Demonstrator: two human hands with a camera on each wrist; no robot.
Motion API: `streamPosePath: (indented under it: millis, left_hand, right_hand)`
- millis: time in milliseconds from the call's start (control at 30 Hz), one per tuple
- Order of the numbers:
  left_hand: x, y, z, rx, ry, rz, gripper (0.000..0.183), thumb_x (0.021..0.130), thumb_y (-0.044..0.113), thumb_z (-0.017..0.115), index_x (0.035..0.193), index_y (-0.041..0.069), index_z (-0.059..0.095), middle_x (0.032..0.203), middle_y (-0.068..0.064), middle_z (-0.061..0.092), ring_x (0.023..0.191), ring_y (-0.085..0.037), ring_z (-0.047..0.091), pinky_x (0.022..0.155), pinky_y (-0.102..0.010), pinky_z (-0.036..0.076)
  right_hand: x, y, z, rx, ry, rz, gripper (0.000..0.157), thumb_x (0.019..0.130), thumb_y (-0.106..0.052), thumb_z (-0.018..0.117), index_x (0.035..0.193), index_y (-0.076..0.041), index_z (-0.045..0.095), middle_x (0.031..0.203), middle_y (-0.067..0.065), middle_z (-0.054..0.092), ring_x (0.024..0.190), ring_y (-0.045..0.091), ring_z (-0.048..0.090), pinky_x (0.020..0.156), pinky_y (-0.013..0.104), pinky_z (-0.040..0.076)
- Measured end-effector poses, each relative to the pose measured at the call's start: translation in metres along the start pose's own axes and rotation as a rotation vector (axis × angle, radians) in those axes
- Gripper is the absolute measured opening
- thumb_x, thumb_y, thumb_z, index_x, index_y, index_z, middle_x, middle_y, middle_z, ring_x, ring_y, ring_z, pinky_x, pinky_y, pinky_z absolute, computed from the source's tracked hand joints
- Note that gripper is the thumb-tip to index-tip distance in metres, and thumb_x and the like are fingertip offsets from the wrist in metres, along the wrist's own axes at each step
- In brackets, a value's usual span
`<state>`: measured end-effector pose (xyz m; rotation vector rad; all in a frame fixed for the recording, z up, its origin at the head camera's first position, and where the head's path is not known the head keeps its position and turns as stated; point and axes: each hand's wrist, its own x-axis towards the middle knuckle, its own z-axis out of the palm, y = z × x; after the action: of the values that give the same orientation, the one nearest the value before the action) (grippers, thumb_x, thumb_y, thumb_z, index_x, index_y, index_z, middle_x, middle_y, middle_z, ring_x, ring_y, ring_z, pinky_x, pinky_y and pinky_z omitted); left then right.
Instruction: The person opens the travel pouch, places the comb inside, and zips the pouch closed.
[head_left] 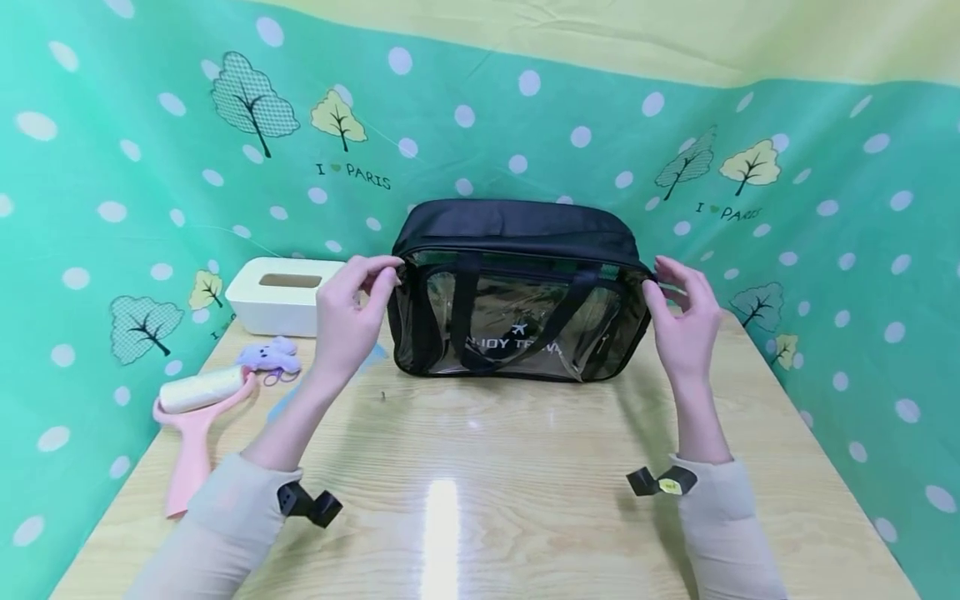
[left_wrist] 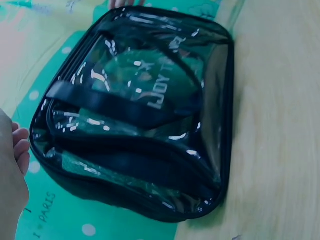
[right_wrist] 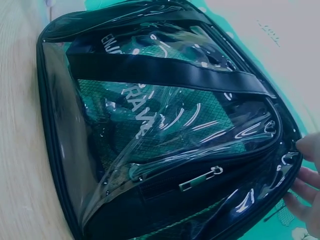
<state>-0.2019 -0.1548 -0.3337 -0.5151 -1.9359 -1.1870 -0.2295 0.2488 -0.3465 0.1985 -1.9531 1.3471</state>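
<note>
A black travel bag (head_left: 517, 287) with see-through panels stands upright at the back of the table, its front lettering partly covered by a strap handle. At the bag's upper left corner, my left hand (head_left: 348, 308) pinches the edge between thumb and fingers. My right hand (head_left: 686, 312) holds the upper right corner, thumb in front and fingers behind the edge. The right wrist view shows a silver zipper pull (right_wrist: 201, 179) on the bag's end. In the left wrist view the left hand (left_wrist: 12, 165) is partly cut off beside the bag.
Left of the bag stands a white tissue box (head_left: 277, 300). Before it lie a purple plush charm (head_left: 272, 357), a pink-handled lint roller (head_left: 197, 425) and a flat blue item (head_left: 281, 407), partly behind the left arm. A green dotted cloth (head_left: 480, 108) hangs behind the table (head_left: 517, 483).
</note>
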Motion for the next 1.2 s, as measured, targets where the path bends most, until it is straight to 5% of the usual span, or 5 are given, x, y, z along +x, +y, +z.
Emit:
streamPosePath:
  millis: [367, 500, 767, 1067, 1200]
  left_hand:
    - [0.015, -0.031, -0.003, 0.034, 0.069, -0.129, 0.023, 0.105, 0.013, 0.058, 0.112, -0.001, 0.075, 0.096, -0.018, 0.072, 0.082, 0.005, 0.057, 0.076, -0.012, 0.046]
    - [0.017, -0.047, 0.000, 0.057, -0.024, -0.298, 0.029, 0.107, 0.022, 0.054, 0.119, 0.002, 0.072, 0.110, -0.015, 0.071, 0.093, -0.005, 0.062, 0.083, -0.016, 0.049]
    - [0.019, -0.067, 0.004, -0.076, -0.402, -0.700, 0.056, 0.113, 0.040, 0.028, 0.150, 0.004, 0.047, 0.153, -0.019, 0.051, 0.143, -0.035, 0.049, 0.118, -0.050, 0.043]
    - [0.011, -0.076, 0.006, -0.272, -0.453, -0.830, 0.049, 0.114, 0.034, 0.025, 0.144, 0.004, 0.050, 0.117, 0.010, 0.056, 0.110, -0.004, 0.057, 0.104, -0.028, 0.050]
    - [0.008, -0.082, 0.008, -0.310, -0.454, -0.854, 0.036, 0.114, 0.031, 0.029, 0.122, 0.014, 0.060, 0.106, 0.012, 0.057, 0.101, -0.002, 0.058, 0.095, -0.023, 0.052]
  right_hand:
    - [0.002, 0.005, 0.004, -0.098, -0.031, 0.032, 0.031, 0.096, -0.012, 0.073, 0.127, -0.012, 0.073, 0.121, 0.013, 0.072, 0.097, -0.009, 0.063, 0.078, 0.006, 0.051]
    - [0.001, 0.007, 0.002, -0.096, -0.026, 0.043, 0.029, 0.096, -0.012, 0.073, 0.126, -0.011, 0.074, 0.121, 0.014, 0.073, 0.095, -0.011, 0.062, 0.076, 0.005, 0.051]
    - [0.000, 0.009, -0.001, -0.093, -0.024, 0.043, 0.028, 0.096, -0.012, 0.073, 0.124, -0.012, 0.075, 0.120, 0.015, 0.074, 0.093, -0.011, 0.063, 0.077, 0.005, 0.051]
    - [0.001, 0.011, 0.000, -0.071, -0.037, 0.037, 0.028, 0.095, -0.011, 0.074, 0.123, -0.012, 0.076, 0.117, 0.015, 0.074, 0.091, -0.009, 0.064, 0.076, 0.005, 0.052]
    - [0.000, 0.013, -0.001, -0.074, -0.037, 0.037, 0.027, 0.095, -0.011, 0.074, 0.122, -0.011, 0.076, 0.117, 0.015, 0.075, 0.091, -0.009, 0.064, 0.076, 0.005, 0.052]
